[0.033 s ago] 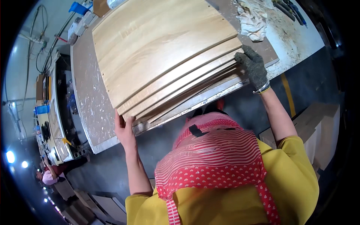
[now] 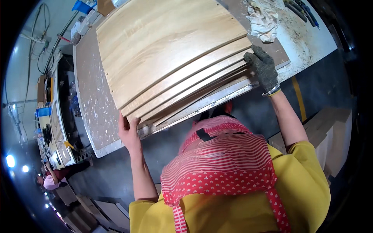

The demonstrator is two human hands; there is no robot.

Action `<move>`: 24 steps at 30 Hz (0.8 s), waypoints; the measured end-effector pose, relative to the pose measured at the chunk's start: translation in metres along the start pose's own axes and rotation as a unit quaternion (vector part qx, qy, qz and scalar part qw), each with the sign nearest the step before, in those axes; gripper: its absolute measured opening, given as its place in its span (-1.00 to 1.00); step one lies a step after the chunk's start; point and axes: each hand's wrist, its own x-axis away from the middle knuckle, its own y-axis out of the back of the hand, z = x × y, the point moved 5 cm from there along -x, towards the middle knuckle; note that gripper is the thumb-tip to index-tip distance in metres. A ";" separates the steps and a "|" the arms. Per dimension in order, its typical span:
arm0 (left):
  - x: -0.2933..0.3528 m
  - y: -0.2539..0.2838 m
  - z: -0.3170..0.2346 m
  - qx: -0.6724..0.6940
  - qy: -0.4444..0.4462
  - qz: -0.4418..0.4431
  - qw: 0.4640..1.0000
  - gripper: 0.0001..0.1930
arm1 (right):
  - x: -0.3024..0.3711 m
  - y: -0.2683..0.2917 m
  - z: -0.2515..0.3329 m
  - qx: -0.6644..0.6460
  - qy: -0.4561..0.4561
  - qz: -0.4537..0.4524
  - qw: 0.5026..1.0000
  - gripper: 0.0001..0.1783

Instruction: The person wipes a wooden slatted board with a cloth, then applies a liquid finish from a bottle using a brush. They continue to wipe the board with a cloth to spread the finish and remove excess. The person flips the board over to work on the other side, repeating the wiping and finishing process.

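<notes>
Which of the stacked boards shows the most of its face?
The top board: its broad face lies bare, though the picture's upper edge crops it. The boards beneath show only narrow strips, stepped out toward the person.

Smooth, faintly glossy wooden panels [image 2: 171,50], upper centre; rough, matt fabric glove [image 2: 267,73], right; white-flecked, matt counter [image 2: 90,93], upper left; soft cloth apron [image 2: 221,167], lower centre.

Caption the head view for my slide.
Bare left hand, gloved right hand at the near corners of stacked boards on a table.
</notes>
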 end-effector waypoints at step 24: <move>0.009 -0.004 0.021 -0.025 -0.007 0.066 0.997 -0.45 | -0.008 0.006 -0.026 0.093 0.047 0.052 0.993 -0.35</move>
